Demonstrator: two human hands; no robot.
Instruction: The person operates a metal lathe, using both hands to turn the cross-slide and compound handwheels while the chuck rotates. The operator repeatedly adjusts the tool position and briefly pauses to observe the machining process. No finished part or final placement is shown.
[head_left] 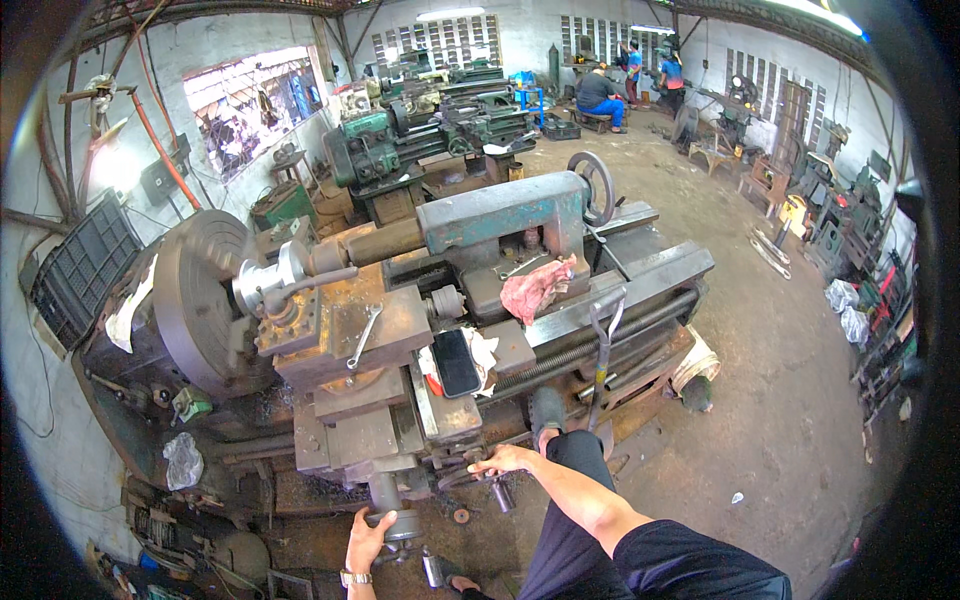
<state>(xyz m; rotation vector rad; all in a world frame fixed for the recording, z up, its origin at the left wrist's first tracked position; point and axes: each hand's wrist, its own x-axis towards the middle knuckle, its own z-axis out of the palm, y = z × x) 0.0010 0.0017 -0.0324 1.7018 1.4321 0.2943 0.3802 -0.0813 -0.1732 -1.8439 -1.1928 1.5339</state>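
Your left hand (368, 538), silver metal watch (355, 578) at wrist, grasps rim of round grey metal dial (403, 525) on front of brown steel lathe carriage (345, 440); some fingers hidden. Your right hand (506, 459) touches dark metal handle (456, 477), lost among shadowed parts; cannot tell whether fingers close round it. Silver ring-shaped workpiece (291, 262) partly covered by tool holder (310, 283). Left forearm (362, 592) cut off at lower edge.

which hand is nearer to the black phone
Right. The right hand is below and slightly right of the phone in the picture; the left hand is farther down and to its left.
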